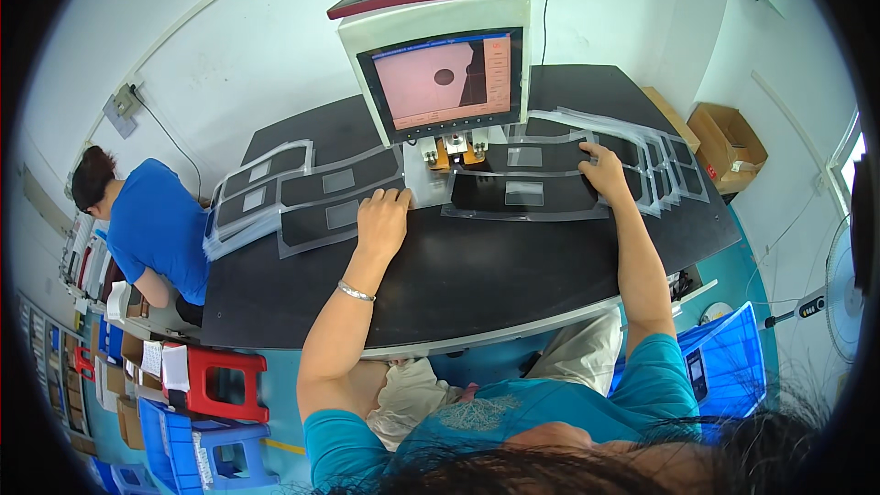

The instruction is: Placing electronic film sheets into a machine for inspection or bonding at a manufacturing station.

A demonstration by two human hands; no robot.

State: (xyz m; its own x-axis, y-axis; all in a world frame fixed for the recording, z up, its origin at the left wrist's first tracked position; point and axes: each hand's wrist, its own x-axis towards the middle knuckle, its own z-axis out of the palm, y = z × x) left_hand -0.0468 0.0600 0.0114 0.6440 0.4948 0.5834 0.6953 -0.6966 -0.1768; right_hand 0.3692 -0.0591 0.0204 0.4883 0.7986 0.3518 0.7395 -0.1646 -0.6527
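A white room, with a dark bench (458, 284) and a machine with a pink screen (443, 81) at the far side. The left hand (381, 220) rests flat, fingers loose, on a black sheet in a clear sleeve (321, 220). The right hand (603, 170) presses another black sheet (522, 194), fingers spread. The sheets look thin, light, bendy and slippery; best lifted by the clear edge.

Monitor (443, 73) behind sheet (524, 194); stacks (275, 192) left, right.

White wall (229, 46), black curved table (477, 275), teal floor (284, 403), red stool (220, 383), cardboard box (729, 142), blue crate (733, 357).
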